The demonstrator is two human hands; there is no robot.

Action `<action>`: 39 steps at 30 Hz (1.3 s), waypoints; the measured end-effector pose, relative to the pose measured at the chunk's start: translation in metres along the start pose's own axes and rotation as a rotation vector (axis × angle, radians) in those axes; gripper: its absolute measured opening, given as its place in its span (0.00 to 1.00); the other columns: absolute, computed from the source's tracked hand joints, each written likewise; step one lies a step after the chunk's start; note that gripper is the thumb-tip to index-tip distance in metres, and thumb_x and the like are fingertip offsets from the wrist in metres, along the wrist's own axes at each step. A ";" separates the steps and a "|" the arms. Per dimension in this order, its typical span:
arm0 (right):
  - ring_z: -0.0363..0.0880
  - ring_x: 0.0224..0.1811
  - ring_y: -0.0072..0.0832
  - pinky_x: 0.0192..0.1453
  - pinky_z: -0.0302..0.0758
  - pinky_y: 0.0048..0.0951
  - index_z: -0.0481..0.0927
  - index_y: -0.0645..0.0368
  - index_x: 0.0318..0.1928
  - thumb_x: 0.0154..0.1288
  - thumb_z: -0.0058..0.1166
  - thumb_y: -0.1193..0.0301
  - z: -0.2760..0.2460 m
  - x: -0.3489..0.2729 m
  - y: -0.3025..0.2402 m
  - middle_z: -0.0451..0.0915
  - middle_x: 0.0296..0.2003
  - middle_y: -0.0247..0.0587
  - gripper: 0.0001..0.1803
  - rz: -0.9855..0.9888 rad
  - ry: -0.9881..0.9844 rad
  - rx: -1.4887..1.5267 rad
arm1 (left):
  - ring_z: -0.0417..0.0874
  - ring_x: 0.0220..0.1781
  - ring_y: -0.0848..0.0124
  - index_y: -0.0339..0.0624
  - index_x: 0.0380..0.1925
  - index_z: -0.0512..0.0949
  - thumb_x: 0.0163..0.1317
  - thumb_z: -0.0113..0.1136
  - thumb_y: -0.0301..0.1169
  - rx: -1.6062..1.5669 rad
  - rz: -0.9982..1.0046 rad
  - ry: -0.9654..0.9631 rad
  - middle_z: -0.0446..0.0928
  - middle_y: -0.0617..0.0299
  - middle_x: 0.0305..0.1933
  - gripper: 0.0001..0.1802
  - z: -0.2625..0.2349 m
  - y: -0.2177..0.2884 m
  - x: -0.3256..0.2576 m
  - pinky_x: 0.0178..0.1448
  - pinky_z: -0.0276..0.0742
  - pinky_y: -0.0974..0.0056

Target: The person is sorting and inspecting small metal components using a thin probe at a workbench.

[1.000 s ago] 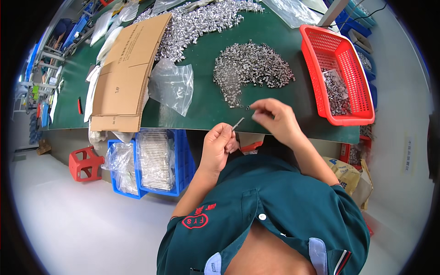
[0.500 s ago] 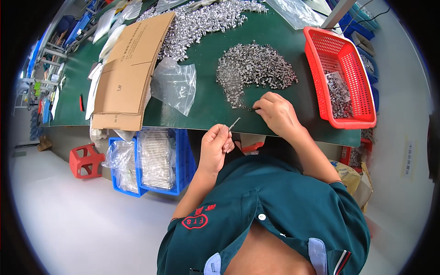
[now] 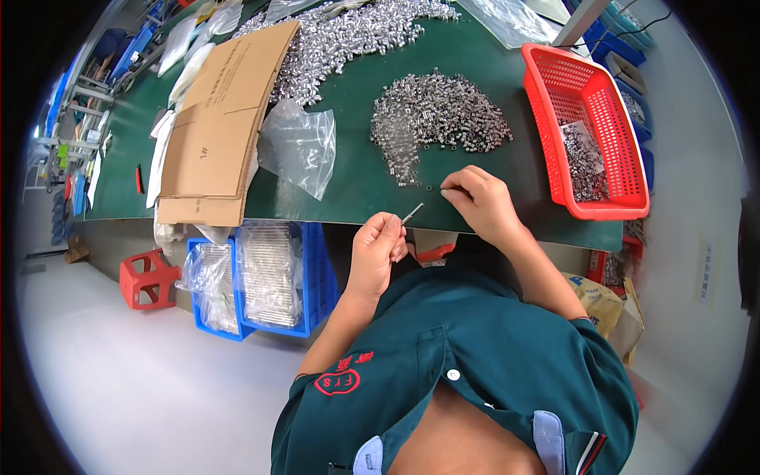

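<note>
My left hand (image 3: 378,247) is closed round a thin metal rod (image 3: 412,214), whose tip points up and to the right just past the table's front edge. To its right, my right hand (image 3: 484,202) hovers over the edge with thumb and forefinger pinched together; what they hold, if anything, is too small to make out. A single small metal ring (image 3: 429,188) lies on the green table (image 3: 356,190), just left of those fingertips. Beyond both hands spreads a heap of small metal rings (image 3: 443,111), with a thin tail of them running toward me.
A red plastic basket (image 3: 582,134) with metal pieces stands at the right. A clear plastic bag (image 3: 301,146) and flattened cardboard (image 3: 218,127) lie at the left. Behind is a pile of shiny metal parts (image 3: 340,47). Blue crates (image 3: 317,277) and a red stool (image 3: 148,279) stand below.
My right hand has shifted slightly right and down, its fingertips now apart from the small ring on the table. The rod in my left hand has moved slightly right.
</note>
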State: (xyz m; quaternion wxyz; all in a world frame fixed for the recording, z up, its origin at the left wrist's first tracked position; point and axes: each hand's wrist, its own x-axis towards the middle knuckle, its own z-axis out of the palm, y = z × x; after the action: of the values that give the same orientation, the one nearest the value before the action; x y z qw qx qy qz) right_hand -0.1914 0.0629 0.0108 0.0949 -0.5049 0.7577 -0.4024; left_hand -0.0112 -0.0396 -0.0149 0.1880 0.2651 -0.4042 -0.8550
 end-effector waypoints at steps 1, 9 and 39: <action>0.76 0.28 0.26 0.34 0.74 0.25 0.80 0.60 0.35 0.57 0.58 0.76 0.000 -0.001 -0.006 0.77 0.28 0.36 0.05 0.132 -0.029 0.211 | 0.58 0.17 0.80 0.40 0.27 0.69 0.69 0.48 0.33 0.013 -0.002 0.002 0.61 0.69 0.15 0.12 -0.001 0.000 -0.001 0.25 0.57 0.73; 0.72 0.28 0.15 0.34 0.70 0.17 0.77 0.64 0.39 0.62 0.55 0.75 0.009 -0.010 -0.020 0.78 0.30 0.32 0.06 0.496 -0.191 0.981 | 0.59 0.18 0.80 0.40 0.28 0.70 0.69 0.49 0.35 0.055 0.016 -0.002 0.62 0.69 0.17 0.12 0.009 0.001 -0.004 0.25 0.57 0.73; 0.78 0.36 0.39 0.39 0.75 0.37 0.79 0.58 0.32 0.50 0.62 0.73 0.028 0.005 -0.006 0.77 0.30 0.40 0.08 -0.092 0.069 -0.273 | 0.58 0.16 0.80 0.40 0.27 0.69 0.68 0.49 0.32 -0.024 0.050 0.025 0.60 0.69 0.15 0.11 -0.004 0.002 -0.007 0.25 0.58 0.72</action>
State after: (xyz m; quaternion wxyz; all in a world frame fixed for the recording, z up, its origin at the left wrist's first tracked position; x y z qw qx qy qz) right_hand -0.1745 0.0439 -0.0020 -0.0192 -0.5331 0.7844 -0.3166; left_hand -0.0029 -0.0398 -0.0131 0.2176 0.2632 -0.3979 -0.8515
